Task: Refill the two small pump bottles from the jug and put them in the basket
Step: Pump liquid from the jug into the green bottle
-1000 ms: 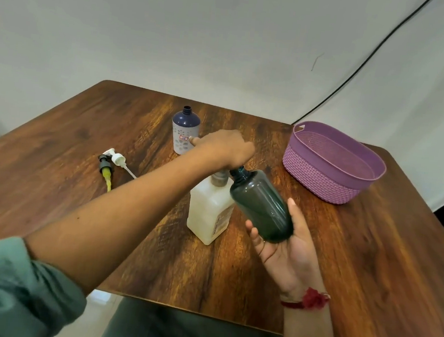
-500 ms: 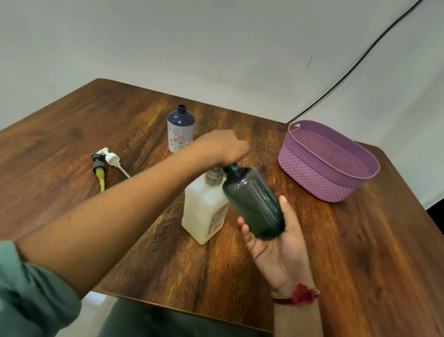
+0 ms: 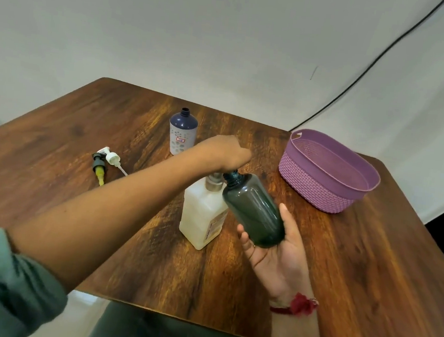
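Observation:
A white translucent jug (image 3: 200, 215) with a grey pump stands mid-table. My left hand (image 3: 227, 152) is curled over the pump's head, hiding it. My right hand (image 3: 280, 256) holds a dark green bottle (image 3: 252, 208) from below, tilted, with its open neck up against the jug's pump just under my left hand. A second small bottle (image 3: 182, 132), dark blue on top with a dotted white label, stands uncapped behind the jug. The purple woven basket (image 3: 318, 187) sits at the right rear of the table, nothing visible in it.
Two removed pump heads lie together at the left: a black one with a yellow tube (image 3: 99, 165) and a white one (image 3: 112, 158). The wooden table (image 3: 368, 261) ends close to me. A black cable runs down the white wall behind the basket.
Both hands, the jug and the green bottle keep the same pose against each other. Only the camera view has shifted slightly.

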